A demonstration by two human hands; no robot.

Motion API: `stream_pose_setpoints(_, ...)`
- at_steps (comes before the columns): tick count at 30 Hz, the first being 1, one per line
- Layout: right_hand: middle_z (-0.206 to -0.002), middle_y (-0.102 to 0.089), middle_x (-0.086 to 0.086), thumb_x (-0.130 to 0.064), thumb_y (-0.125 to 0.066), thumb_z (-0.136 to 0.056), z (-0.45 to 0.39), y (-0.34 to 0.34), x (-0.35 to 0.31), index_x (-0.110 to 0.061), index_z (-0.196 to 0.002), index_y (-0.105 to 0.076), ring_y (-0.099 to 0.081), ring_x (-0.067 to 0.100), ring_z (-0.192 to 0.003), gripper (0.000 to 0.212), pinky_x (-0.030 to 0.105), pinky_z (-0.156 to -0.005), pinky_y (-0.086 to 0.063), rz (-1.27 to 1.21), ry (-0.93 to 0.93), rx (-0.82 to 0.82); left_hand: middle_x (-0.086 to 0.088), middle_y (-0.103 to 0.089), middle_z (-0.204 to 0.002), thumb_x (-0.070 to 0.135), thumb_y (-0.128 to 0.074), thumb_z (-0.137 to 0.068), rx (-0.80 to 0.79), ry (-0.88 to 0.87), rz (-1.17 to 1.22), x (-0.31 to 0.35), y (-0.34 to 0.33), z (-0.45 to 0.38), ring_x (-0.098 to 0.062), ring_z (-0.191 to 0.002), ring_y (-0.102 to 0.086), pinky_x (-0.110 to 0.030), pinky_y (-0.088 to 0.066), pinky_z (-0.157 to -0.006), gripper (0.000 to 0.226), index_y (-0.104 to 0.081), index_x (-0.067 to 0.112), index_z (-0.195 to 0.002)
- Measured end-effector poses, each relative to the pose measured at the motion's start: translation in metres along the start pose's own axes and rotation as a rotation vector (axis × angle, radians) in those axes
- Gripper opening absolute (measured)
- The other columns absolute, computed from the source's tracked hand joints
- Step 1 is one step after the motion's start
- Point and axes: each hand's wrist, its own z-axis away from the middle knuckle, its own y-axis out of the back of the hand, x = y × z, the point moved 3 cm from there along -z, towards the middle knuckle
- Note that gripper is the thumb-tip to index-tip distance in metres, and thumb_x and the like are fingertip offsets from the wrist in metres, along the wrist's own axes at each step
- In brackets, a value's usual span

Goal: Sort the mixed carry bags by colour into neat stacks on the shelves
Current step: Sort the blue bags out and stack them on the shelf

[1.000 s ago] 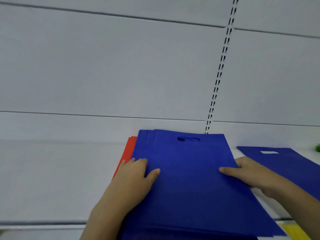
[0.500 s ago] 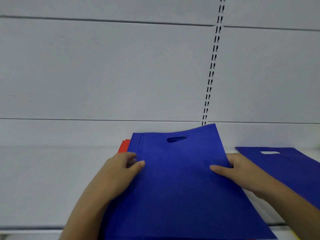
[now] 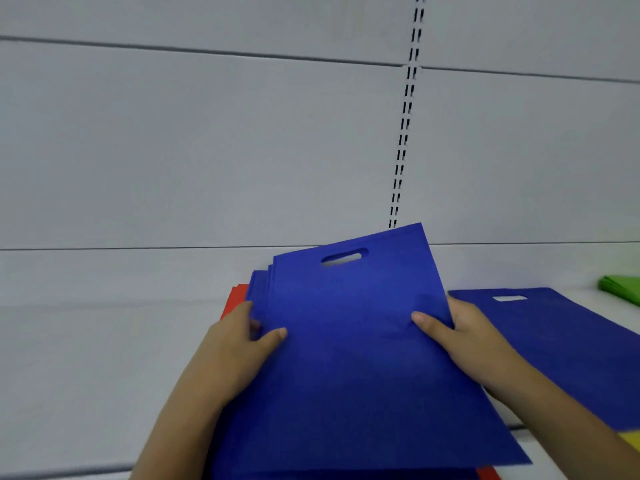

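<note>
Left hand (image 3: pixel 239 344) and right hand (image 3: pixel 464 337) pinch opposite edges of the blue carry-bag bundle (image 3: pixel 346 341) (thumbs on top), far end tilted up.

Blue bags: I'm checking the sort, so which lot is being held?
The tilted blue stack over the red bags, gripped by both hands; the flat blue bag lies untouched.

Blue bags (image 3: pixel 349 341) between both hands
</note>
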Motion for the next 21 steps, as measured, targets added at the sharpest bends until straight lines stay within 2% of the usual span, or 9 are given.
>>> stream_pose_setpoints(4, -0.093, -0.073, -0.011, -0.032, -0.057, -0.095, 0.011, 0.007, -0.007, -0.027, -0.100, -0.068, -0.070, 0.004, -0.079, 0.013, 0.017, -0.059, -0.051, -0.070, -0.046, 0.061, 0.004, -0.055, -0.125, 0.038, -0.068, -0.084, -0.033, 0.024, 0.302, 0.000, 0.003, -0.007, -0.009, -0.104, -0.056, -0.025, -0.044, -0.083, 0.068, -0.040, 0.018, -0.143)
stream_pose_setpoints(6, -0.093, -0.073, -0.013, -0.034, -0.057, -0.095, 0.018, 0.009, -0.011, -0.027, -0.102, -0.067, -0.070, 0.004, -0.079, 0.014, 0.018, -0.060, -0.053, -0.098, -0.070, 0.086, 0.001, -0.054, -0.127, 0.040, -0.067, -0.085, -0.088, 0.047, 0.258, 0.000, 0.003, -0.011, -0.014, -0.106, -0.056, -0.029, -0.044, -0.086, 0.068, -0.039, 0.017, -0.143)
stream_pose_setpoints(8, -0.093, -0.073, -0.015, -0.033, -0.057, -0.095, 0.024, 0.010, -0.017, -0.027, -0.103, -0.067, -0.070, 0.004, -0.080, 0.015, 0.019, -0.063, -0.054, -0.118, -0.076, 0.101, 0.000, -0.062, -0.116, 0.037, -0.066, -0.086, -0.198, 0.065, 0.318, 0.002, 0.000, -0.014, -0.018, -0.101, -0.063, -0.033, -0.049, -0.086, 0.052, -0.050, 0.016, -0.131)
stream_pose_setpoints(9, -0.094, -0.073, -0.015, -0.034, -0.056, -0.095, 0.027, 0.010, -0.019, -0.027, -0.104, -0.067, -0.070, 0.004, -0.082, 0.015, 0.021, -0.065, -0.055, -0.108, -0.077, 0.115, -0.001, -0.067, -0.110, 0.033, -0.067, -0.087, -0.281, 0.061, 0.415, 0.004, -0.002, -0.014, -0.020, -0.096, -0.067, -0.036, -0.052, -0.086, 0.037, -0.057, 0.014, -0.117)
stream_pose_setpoints(12, -0.096, -0.073, -0.016, -0.035, -0.056, -0.095, 0.039, 0.010, -0.027, -0.028, -0.105, -0.066, -0.070, 0.004, -0.084, 0.016, 0.022, -0.068, -0.056, -0.060, -0.063, 0.127, -0.005, -0.073, -0.101, 0.027, -0.067, -0.087, -0.365, 0.047, 0.590, 0.005, -0.002, -0.018, -0.025, -0.090, -0.071, -0.045, -0.055, -0.087, 0.032, -0.062, 0.010, -0.114)
stream_pose_setpoints(14, -0.095, -0.072, -0.018, -0.032, -0.056, -0.095, 0.049, 0.010, -0.032, -0.029, -0.103, -0.066, -0.069, 0.003, -0.085, 0.013, 0.018, -0.066, -0.055, -0.016, -0.038, 0.120, -0.005, -0.074, -0.096, 0.030, -0.064, -0.089, -0.299, 0.001, 0.532, 0.004, 0.001, -0.022, -0.025, -0.086, -0.071, -0.046, -0.056, -0.082, 0.026, -0.062, 0.014, -0.111)
stream_pose_setpoints(16, -0.096, -0.071, -0.021, -0.030, -0.057, -0.096, 0.059, 0.010, -0.036, -0.031, -0.102, -0.065, -0.067, -0.001, -0.087, 0.010, 0.013, -0.068, -0.052, 0.064, 0.007, 0.130, -0.005, -0.071, -0.092, 0.033, -0.059, -0.092, -0.231, -0.090, 0.304, 0.009, 0.000, -0.022, -0.024, -0.083, -0.069, -0.042, -0.055, -0.076, 0.021, -0.060, 0.017, -0.106)
stream_pose_setpoints(18, -0.098, -0.069, -0.021, -0.032, -0.057, -0.096, 0.069, 0.011, -0.040, -0.033, -0.104, -0.063, -0.063, -0.005, -0.090, 0.010, 0.007, -0.072, -0.047, 0.183, 0.052, 0.169, -0.003, -0.064, -0.085, 0.026, -0.053, -0.095, -0.148, -0.208, 0.107, 0.020, 0.001, -0.015, -0.018, -0.077, -0.061, -0.031, -0.047, -0.065, 0.010, -0.056, 0.017, -0.095)
stream_pose_setpoints(21, -0.095, -0.066, -0.024, -0.034, -0.057, -0.095, 0.082, 0.017, -0.044, -0.033, -0.101, -0.061, -0.060, -0.006, -0.087, 0.007, 0.006, -0.070, -0.044, 0.293, 0.099, 0.235, -0.004, -0.058, -0.079, 0.016, -0.045, -0.096, -0.037, -0.308, 0.027, 0.037, 0.002, 0.004, -0.017, -0.071, -0.053, -0.027, -0.037, -0.058, 0.012, -0.050, 0.011, -0.087)
